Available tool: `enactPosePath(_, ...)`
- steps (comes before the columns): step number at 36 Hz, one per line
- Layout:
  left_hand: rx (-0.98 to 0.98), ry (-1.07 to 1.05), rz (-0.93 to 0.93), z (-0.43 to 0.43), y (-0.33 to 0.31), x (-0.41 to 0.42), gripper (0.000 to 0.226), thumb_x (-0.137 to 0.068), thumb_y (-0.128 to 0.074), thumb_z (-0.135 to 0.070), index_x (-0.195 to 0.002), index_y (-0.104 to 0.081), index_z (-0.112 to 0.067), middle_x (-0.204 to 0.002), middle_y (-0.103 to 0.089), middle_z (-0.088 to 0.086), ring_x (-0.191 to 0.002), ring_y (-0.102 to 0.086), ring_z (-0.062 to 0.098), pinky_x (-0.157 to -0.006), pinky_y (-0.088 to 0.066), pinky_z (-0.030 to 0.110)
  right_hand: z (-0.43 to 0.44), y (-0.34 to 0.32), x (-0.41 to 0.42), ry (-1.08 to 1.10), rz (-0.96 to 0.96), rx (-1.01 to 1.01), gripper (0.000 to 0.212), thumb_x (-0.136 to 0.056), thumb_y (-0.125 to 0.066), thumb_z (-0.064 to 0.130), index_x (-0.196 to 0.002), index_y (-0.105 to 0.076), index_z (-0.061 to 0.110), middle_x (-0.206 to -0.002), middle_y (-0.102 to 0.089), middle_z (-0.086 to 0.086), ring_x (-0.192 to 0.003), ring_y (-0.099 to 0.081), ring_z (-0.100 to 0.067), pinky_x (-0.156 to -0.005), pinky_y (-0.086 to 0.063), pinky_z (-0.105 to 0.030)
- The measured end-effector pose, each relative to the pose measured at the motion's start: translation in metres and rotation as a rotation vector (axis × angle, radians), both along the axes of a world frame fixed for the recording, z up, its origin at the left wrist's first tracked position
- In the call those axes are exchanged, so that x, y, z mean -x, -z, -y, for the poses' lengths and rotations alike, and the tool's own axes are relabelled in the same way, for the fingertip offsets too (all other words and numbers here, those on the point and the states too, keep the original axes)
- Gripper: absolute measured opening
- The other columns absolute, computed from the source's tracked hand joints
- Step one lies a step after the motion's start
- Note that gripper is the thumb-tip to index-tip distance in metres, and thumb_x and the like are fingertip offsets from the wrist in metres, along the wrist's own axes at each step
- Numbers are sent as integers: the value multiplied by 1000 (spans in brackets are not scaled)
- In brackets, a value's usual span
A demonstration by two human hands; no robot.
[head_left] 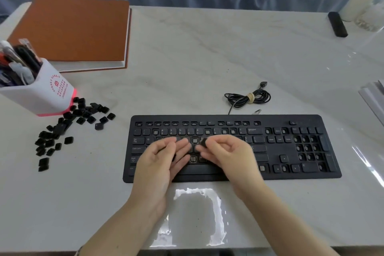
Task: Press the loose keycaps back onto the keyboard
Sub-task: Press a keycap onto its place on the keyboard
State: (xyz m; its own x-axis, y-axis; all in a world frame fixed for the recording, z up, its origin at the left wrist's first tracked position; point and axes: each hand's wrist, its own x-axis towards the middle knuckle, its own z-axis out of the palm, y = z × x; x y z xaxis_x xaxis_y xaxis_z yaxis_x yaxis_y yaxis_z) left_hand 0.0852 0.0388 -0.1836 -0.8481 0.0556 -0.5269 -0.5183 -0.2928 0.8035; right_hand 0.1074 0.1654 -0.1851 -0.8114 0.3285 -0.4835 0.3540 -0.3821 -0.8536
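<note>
Keycap (203,142) pinched in right hand (225,155) over mid-frame keyboard (276,119), apparently for seating. Left hand (164,157) lies flat, likely steadying.

Pale marbled table (207,58): black keyboard (291,151), loose keycaps (68,129) at left, pen cup (41,95), orange folder (76,29), coiled cable (247,97)

Soft, even light; shadows faint. White glare pools on the pale, glossy marbled desk (207,58) near its front edge and streaks its right edge. Wide-angle distortion bows its edges. The left hand (164,158), the right hand (226,154) and the small black keycap (203,142) it pinches look blurred.
</note>
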Motion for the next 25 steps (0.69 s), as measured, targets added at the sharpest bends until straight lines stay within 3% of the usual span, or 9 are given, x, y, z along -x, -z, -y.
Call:
enactPosePath(3,155,34,-79,10,0,1,9,-95,-51,-11,-92,-59,-8,-84,-74,2,-52,-60,2,-46,-45,12,-22,-1,-7,19,13,-60,13,-85,-59,-4,-80,-65,6,-65,-70,-3,-73,-71,-17,-70,-55,-17)
enactPosePath(5,235,47,-126,16,4,1,10,-95,-52,-10,-90,-60,-7,-80,-74,0,-44,-45,1,-42,-38,10,-36,0,-13,20,31,-147,16,-86,-59,-2,-83,-68,11,-66,-71,-1,-73,-71,-14,-75,-54,-16)
enactPosePath(9,304,63,-146,25,12,2,15,-95,-51,-8,-90,-63,-14,-85,-73,-2,-52,-46,0,-48,-40,10,-54,4,-23,17,47,-295,22,-81,-67,1,-88,-69,21,-69,-68,3,-64,-65,-4,-74,-51,-11)
enactPosePath(14,290,89,-115,29,15,2,27,-95,-45,1,-98,-61,-20,-97,-68,-2,-70,-56,4,-63,-45,17,-63,9,-33,-12,45,-470,26,-73,-75,3,-82,-68,27,-55,-55,2,-55,-52,0,-62,-43,-2)
enactPosePath(19,248,115,-120,32,13,1,27,-96,-44,1,-102,-59,-20,-100,-70,-3,-81,-68,4,-59,-50,12,-64,17,-39,-38,33,-627,30,-70,-77,0,-89,-68,22,-70,-65,2,-60,-59,4,-65,-44,-2)
enactPosePath(22,268,114,-142,34,14,-1,17,-96,-48,-7,-101,-59,-18,-93,-74,-4,-76,-69,7,-61,-50,18,-63,21,-42,-74,8,-758,32,-67,-79,3,-77,-66,30,-67,-65,5,-56,-57,1,-61,-42,-2)
enactPosePath(25,378,139,-229,36,16,-3,14,-96,-49,-11,-91,-62,-10,-82,-74,-3,-59,-62,7,-60,-47,22,-58,26,-41,-128,-64,-816,38,-67,-79,0,-73,-64,35,-66,-63,7,-58,-57,-1,-61,-42,-3)
